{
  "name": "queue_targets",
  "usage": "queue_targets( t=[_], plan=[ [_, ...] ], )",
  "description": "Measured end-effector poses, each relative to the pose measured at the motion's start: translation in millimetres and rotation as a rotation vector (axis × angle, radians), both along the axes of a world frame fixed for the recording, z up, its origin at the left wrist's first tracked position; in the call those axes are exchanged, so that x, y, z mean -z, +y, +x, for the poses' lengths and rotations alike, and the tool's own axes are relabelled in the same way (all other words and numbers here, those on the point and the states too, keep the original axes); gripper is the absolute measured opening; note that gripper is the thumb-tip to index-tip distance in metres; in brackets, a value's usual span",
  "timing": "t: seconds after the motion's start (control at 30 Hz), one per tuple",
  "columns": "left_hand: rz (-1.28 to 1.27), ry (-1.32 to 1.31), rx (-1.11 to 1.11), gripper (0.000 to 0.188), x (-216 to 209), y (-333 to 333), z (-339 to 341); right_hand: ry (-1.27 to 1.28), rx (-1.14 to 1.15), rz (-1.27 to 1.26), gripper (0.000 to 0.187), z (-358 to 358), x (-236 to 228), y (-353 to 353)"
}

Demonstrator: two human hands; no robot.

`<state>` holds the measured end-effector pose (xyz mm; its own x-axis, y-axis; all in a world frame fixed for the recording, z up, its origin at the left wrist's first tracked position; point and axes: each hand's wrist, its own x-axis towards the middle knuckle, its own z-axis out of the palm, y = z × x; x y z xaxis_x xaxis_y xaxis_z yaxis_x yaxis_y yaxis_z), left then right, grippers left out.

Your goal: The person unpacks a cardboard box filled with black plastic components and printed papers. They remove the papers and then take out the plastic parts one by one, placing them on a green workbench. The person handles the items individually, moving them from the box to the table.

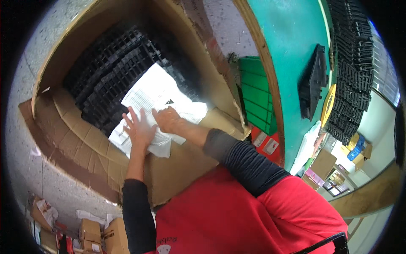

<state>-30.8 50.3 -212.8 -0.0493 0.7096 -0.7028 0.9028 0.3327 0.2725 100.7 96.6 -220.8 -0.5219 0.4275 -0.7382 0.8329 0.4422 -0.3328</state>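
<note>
A large open cardboard box (63,139) lies in front of me, filled with stacked black plastic trays (114,67). White printed paper sheets (158,91) lie on top of the trays. My left hand (138,127) rests flat on the sheets with its fingers spread. My right hand (167,119) presses on the same sheets beside it, fingers curled down onto the paper. Both forearms wear dark sleeves and reach over the box's near wall.
A green-topped table (292,38) with a wooden edge stands to the right, carrying black trays (313,80) and a tall stack of them (351,63). A green crate (256,93) sits below it. Small cardboard boxes (91,235) lie on the floor at lower left.
</note>
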Motion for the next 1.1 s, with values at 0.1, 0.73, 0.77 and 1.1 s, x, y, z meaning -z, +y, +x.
queue_targets(
  t=[0.1, 0.73, 0.77, 1.1],
  plan=[
    [0.081, 0.011, 0.093, 0.072, -4, -6, 2, 0.019, -0.06, -0.069, 0.059, -1, -14, 1],
    [-0.044, -0.175, 0.047, 0.075, -57, -27, -7, 0.138, -0.151, -0.18, 0.028, 33, -170, -41],
    [-0.028, -0.155, 0.024, 0.076, -66, -31, -9, 0.146, -0.114, -0.179, 0.029, 36, -176, -47],
    [0.083, -0.228, -0.157, 0.067, -129, -72, -5, 0.341, 0.043, -0.045, 0.027, 62, -195, -57]
  ],
)
